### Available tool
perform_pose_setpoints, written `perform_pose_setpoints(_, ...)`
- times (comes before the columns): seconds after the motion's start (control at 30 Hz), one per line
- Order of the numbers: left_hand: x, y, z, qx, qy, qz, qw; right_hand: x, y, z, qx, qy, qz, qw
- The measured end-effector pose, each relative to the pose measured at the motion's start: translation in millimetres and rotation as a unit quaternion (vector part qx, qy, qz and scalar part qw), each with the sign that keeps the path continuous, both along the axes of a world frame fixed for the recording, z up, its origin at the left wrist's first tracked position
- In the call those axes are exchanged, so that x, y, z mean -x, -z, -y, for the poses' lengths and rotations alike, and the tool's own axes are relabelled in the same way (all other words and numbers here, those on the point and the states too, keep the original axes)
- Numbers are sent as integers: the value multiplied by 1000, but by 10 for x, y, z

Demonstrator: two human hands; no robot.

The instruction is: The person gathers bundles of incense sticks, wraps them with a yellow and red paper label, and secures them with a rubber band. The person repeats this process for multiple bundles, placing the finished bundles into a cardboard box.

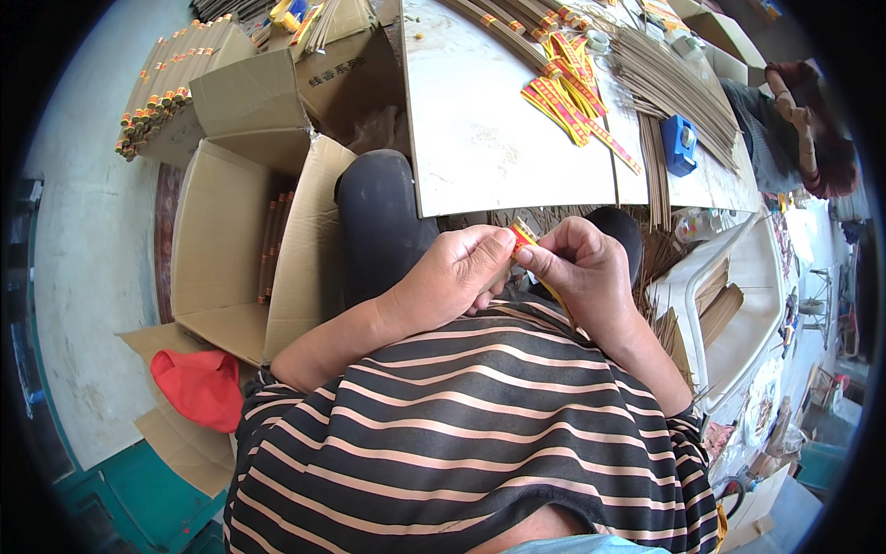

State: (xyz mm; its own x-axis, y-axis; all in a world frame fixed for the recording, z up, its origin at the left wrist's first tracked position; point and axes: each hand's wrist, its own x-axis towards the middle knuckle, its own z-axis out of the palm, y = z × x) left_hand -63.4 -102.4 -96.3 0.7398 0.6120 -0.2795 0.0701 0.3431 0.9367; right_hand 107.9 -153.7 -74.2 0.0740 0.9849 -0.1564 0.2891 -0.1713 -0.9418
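Note:
In front of my lap, my left hand is closed round a small bundle of incense sticks. Only the bundle's end shows above the fingers; the rest is hidden by the hand. A red and yellow paper band lies against the bundle near that end. My right hand pinches this band between thumb and forefinger, close to the left thumb. A yellow strip end hangs below the right fingers. Loose red and yellow paper bands lie in a pile on the white table ahead.
On the table are banded bundles, loose sticks and a blue tape dispenser. An open cardboard box with bundles stands at left, a red cloth beside it. A white tub is at right. Another person sits at far right.

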Motion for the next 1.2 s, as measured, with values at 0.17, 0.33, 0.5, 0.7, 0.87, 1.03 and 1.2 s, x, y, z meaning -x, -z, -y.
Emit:
perform_pose_setpoints(0.17, -17, -12, -4, 24, 2, 6, 1000, -46, -16, -26, 43, -6, -48, 998)
perform_pose_setpoints(0.33, -33, -54, -13, 37, 13, 0, 999, -78, -25, -33, 63, -4, -109, 992)
perform_pose_setpoints(0.5, -45, 5, -5, 43, 6, 2, 999, -145, 6, -53, 80, -18, -97, 992)
perform_pose_setpoints(0.7, -53, 18, 1, 43, 9, 6, 999, -159, 64, -48, 64, -19, -94, 993)
perform_pose_setpoints(0.87, -78, -33, 17, -1, -2, -6, 1000, -135, 143, -41, 25, -3, -94, 995)
perform_pose_setpoints(1.03, -98, -88, 66, -3, -32, -23, 999, -136, 273, -58, -20, 30, -133, 990)
perform_pose_setpoints(1.2, -142, -66, 130, -63, -75, -42, 994, -157, 147, -55, -124, 29, 134, 983)
